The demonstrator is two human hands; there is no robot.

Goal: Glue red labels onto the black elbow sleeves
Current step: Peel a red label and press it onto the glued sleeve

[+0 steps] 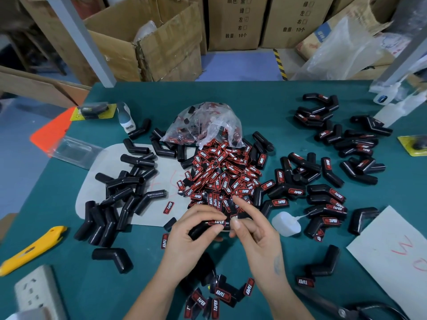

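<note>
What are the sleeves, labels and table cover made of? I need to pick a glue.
Sleeves: black, smooth with a soft sheen, probably rubber or soft plastic. Labels: flat red-and-black printed pieces, material unclear, possibly rubber or woven. Table cover: matte teal, looks like felt or cloth.
</note>
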